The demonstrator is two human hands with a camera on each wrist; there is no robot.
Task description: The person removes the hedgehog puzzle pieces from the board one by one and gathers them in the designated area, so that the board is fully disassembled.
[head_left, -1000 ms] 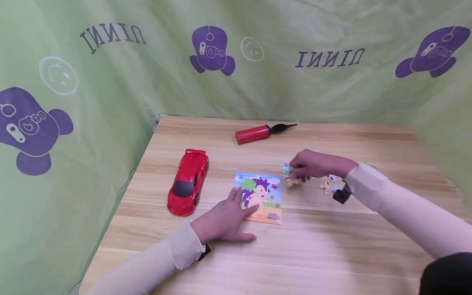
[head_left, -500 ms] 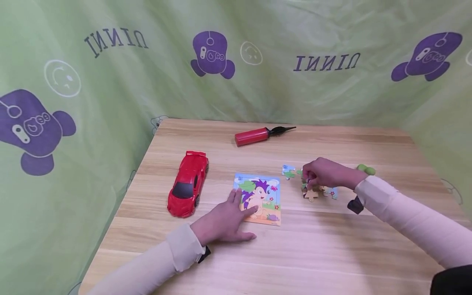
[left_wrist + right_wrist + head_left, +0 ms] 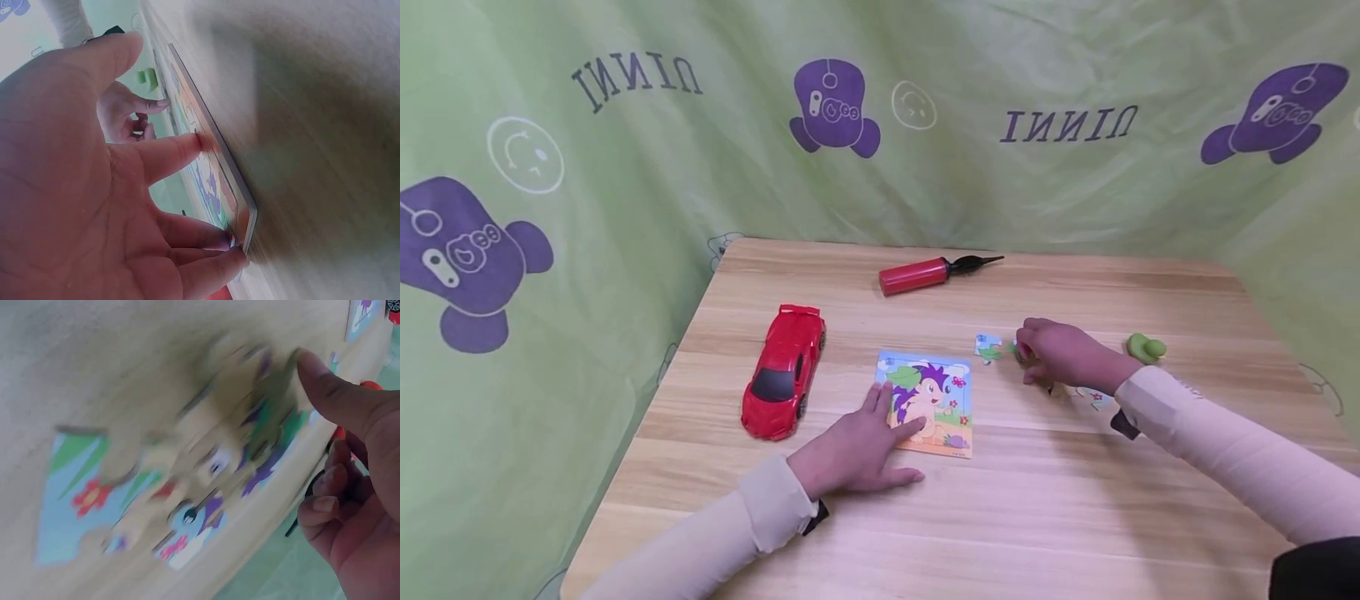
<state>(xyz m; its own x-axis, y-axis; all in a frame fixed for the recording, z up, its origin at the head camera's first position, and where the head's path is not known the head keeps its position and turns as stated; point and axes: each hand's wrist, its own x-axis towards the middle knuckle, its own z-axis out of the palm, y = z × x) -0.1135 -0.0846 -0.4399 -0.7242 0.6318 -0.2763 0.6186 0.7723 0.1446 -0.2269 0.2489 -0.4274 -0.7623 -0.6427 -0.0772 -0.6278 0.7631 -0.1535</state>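
My left hand (image 3: 861, 446) lies with spread fingers on a square hedgehog picture board (image 3: 928, 400). In the left wrist view, fingertips touch the board's surface (image 3: 209, 178) and one bears on its edge. My right hand (image 3: 1067, 354) is over a small group of loose jigsaw pieces to the right. Its thumb stands apart from the loosely curled fingers in the right wrist view, close to blurred green and purple pieces (image 3: 272, 428); no piece is clearly held. Several other pieces (image 3: 75, 494) lie on the wood, and a blue-green piece (image 3: 988, 346) lies left of the hand.
A red toy car (image 3: 784, 371) stands left of the board. Farther back lies a red hand pump (image 3: 917, 276) with a black nozzle. A green object (image 3: 1145, 348) sits at the right, beyond my right wrist. Green curtain (image 3: 955, 183) surrounds the wooden table (image 3: 925, 533).
My right hand has moved right from beside the board, over the jigsaw pieces, uncovering the blue-green piece. Some pieces under it have shifted. My left hand has stayed on the board.
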